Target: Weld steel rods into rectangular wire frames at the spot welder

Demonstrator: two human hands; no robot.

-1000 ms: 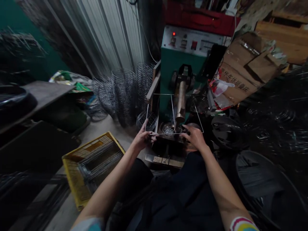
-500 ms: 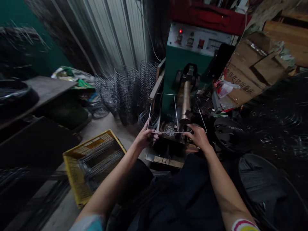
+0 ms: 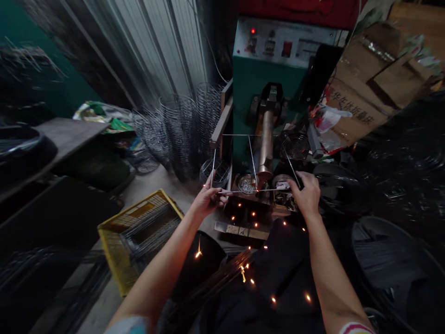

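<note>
A rectangular metal wire frame [image 3: 239,191] with a crossbar lies across the front of a green spot welding machine [image 3: 239,74]. My left hand [image 3: 207,197] is closed around its near left corner. At the near right corner, the fingers of my right hand [image 3: 308,194] grip the wire. The near end of the crossbar meets the front wire beside the welder's brass-coloured electrode arm [image 3: 267,144], where a small glow shows. Orange sparks [image 3: 243,273] scatter over my lap and the floor. Just behind the front wire sits a round dish [image 3: 247,184] of small metal pieces.
Left of me, a yellow crate [image 3: 114,253] holds wire pieces. Stacked wire baskets [image 3: 177,125] stand by the corrugated metal wall. A cardboard box [image 3: 365,102] leans at the right, above dark tubs [image 3: 389,264]. A metal bar [image 3: 221,123] juts out left of the welder.
My right hand has moved right, from beside the crossbar to the frame's right corner. Sparks have burst out from the electrode. My left hand keeps its hold.
</note>
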